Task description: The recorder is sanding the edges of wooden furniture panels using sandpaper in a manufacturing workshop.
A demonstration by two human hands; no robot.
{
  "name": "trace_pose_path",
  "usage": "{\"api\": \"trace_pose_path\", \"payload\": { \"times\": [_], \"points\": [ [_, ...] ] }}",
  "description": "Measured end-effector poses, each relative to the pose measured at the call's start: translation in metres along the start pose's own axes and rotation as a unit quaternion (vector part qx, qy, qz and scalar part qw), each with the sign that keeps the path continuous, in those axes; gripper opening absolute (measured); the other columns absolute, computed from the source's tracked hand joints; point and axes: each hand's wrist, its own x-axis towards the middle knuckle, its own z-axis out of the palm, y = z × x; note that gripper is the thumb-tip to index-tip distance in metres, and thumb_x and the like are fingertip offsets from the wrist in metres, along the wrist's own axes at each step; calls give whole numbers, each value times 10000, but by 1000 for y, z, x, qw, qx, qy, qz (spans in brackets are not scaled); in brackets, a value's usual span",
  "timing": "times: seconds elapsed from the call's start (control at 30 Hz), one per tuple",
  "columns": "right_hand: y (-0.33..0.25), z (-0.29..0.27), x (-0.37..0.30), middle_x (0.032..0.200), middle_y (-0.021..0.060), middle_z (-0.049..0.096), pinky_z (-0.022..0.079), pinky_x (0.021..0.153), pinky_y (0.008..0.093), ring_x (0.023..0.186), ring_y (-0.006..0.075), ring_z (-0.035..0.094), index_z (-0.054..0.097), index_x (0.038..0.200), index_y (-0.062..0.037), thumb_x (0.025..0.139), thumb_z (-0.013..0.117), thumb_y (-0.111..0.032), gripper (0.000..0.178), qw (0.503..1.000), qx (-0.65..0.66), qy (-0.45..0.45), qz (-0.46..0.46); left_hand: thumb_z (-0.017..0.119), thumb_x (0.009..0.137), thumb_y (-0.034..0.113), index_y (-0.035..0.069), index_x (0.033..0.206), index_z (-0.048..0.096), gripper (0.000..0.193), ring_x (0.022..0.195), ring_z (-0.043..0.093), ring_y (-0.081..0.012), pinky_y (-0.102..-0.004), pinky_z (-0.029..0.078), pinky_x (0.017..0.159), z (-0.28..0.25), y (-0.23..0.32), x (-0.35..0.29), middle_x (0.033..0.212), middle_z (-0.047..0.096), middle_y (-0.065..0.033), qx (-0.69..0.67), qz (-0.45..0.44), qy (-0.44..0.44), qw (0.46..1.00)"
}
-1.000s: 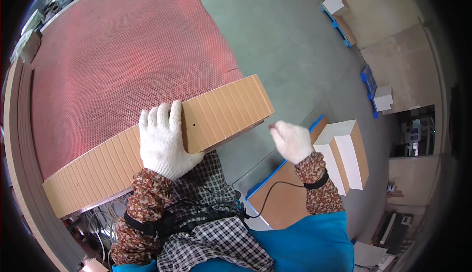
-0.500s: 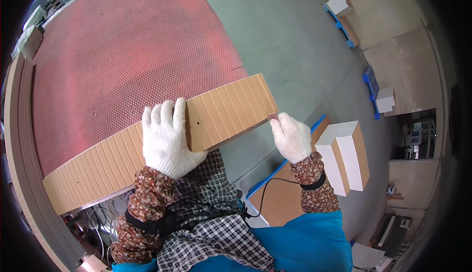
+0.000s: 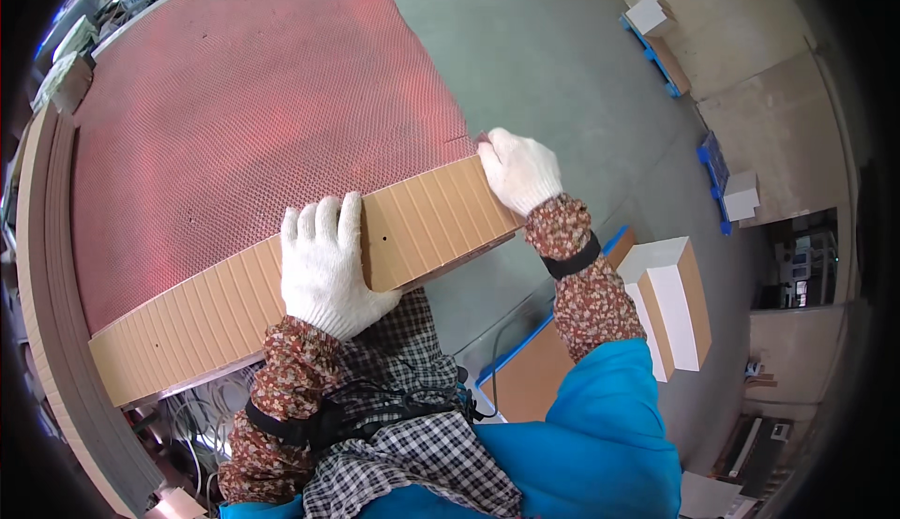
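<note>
A long tan grooved panel (image 3: 433, 212) with small dark holes lies slanting across the near edge of a red textured mat. Pressed on its middle is my left hand (image 3: 323, 261), in a white knit glove, fingers stretched over the face and thumb spread toward the near edge. At the panel's right end, by the far corner, my gloved right hand (image 3: 520, 170) pinches a small reddish-brown piece (image 3: 483, 137), perhaps folded abrasive paper; most of it is hidden by the fingers.
The red mat (image 3: 272, 78) covers the work table. Stacked tan boards (image 3: 47, 266) stand along its left side. White-and-tan panels (image 3: 667, 299) sit at right beside a brown board (image 3: 530, 378) with blue edging. Cables (image 3: 192, 425) hang below the panel. Blue pallets (image 3: 712, 174) stand farther off.
My right hand has moved up and left, from the near corner of the panel's right end to its far corner, still pinching the small piece. My left hand stays on the panel.
</note>
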Motion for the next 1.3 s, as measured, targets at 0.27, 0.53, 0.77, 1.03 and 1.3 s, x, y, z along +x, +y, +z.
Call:
{"api": "trace_pose_path", "payload": {
  "times": [0.27, 0.53, 0.77, 1.03, 1.3],
  "points": [
    [12, -14, -112, 817, 191, 708, 538, 646, 512, 724, 403, 688, 635, 950, -54, 1011, 527, -296, 272, 1000, 29, -5, 5, 856, 649, 553, -29, 1428, 420, 1066, 1299, 454, -378, -575, 257, 1192, -1, -2, -1, 1300, 498, -202, 3, 1, 0, 1000],
    [8, 1, -39, 811, 202, 706, 541, 666, 525, 738, 408, 692, 648, 925, -58, 1007, 513, -306, 294, 998, 25, 43, -29, 854, 638, 516, -14, 1452, 384, 1079, 1334, 436, -383, -590, 266, 1196, -6, 2, 1, 1353, 481, -189, 24, -13, -33, 999],
    [-4, 0, -2, 854, 225, 716, 551, 730, 540, 803, 435, 700, 646, 965, -42, 1010, 486, -315, 320, 1000, 8, 4, -1, 866, 631, 505, -5, 1439, 417, 1055, 1313, 446, -363, -564, 253, 1200, -4, 1, 1, 1311, 495, -176, 18, -10, -22, 1000],
    [18, -15, -110, 805, 177, 713, 542, 657, 521, 729, 390, 695, 655, 953, -71, 1003, 538, -298, 261, 999, 31, -4, -7, 871, 623, 516, -10, 1435, 421, 1067, 1305, 453, -370, -566, 254, 1200, -3, 0, -2, 1302, 500, -186, 13, -9, -3, 1000],
    [6, -25, -136, 743, 153, 668, 517, 590, 476, 681, 371, 672, 610, 836, -70, 977, 613, -272, 246, 997, 58, 29, 43, 856, 634, 525, -2, 1455, 390, 1082, 1330, 438, -389, -599, 270, 1193, 1, -2, -1, 1340, 485, -185, 19, -6, -13, 1000]
  ]
}}
